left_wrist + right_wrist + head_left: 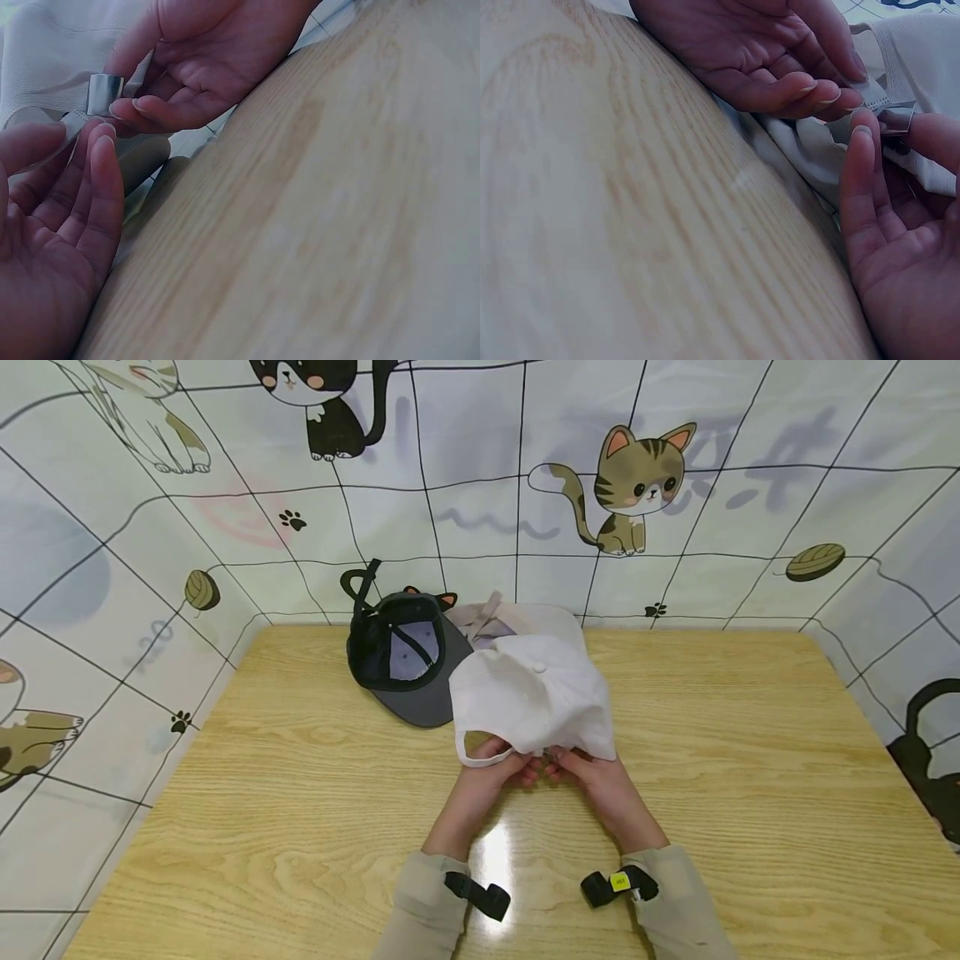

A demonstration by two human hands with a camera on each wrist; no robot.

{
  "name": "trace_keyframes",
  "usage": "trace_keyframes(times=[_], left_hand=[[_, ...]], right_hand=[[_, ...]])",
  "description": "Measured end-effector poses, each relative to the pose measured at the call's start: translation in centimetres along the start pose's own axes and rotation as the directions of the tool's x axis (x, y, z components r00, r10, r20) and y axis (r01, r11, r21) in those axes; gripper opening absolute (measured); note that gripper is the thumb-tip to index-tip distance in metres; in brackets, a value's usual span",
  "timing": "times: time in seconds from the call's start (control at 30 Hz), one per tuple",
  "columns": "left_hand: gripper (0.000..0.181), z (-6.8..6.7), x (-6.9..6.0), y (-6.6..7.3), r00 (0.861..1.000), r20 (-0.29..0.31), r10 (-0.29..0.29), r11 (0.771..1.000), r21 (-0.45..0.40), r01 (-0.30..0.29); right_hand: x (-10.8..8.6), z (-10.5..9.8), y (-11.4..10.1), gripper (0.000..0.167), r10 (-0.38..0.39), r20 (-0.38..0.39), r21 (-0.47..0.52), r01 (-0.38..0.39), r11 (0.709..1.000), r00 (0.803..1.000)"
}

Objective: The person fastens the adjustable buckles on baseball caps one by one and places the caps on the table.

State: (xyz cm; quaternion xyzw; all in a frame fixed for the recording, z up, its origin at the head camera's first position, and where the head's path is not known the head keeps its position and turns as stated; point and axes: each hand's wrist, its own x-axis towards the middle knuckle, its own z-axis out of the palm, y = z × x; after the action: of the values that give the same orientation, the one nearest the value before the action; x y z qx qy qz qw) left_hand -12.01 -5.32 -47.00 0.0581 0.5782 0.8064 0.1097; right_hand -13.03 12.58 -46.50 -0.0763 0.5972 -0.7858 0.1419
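A white baseball cap (534,689) is held at its back edge by both hands, crown toward the head camera. Between left thumb and fingers, my left hand (489,774) pinches the cap's strap (871,90). Opposite it, the right hand (600,782) pinches a shiny metal buckle (105,94) at the strap's end. The fingertips of both hands nearly meet there, palms turned up in the wrist views. How far the strap runs through the buckle cannot be told.
Behind the white cap lies a beige cap (562,620), partly covered. To its left, a dark grey cap (423,703) rests with its inside showing and a loose strap upright. The wooden table (300,827) meets a cat-patterned cloth (480,527) at the back and sides.
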Motion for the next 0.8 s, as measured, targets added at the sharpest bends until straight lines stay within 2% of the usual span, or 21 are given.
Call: trace_keyframes(times=[0.8], left_hand=[[0.029,-0.1,0.02,-0.26,1.0,-0.004,0.0,1.0,-0.007,0.0]], right_hand=[[-0.05,-0.08,0.07,0.031,-0.001,0.01,-0.012,0.001,1.0,1.0]])
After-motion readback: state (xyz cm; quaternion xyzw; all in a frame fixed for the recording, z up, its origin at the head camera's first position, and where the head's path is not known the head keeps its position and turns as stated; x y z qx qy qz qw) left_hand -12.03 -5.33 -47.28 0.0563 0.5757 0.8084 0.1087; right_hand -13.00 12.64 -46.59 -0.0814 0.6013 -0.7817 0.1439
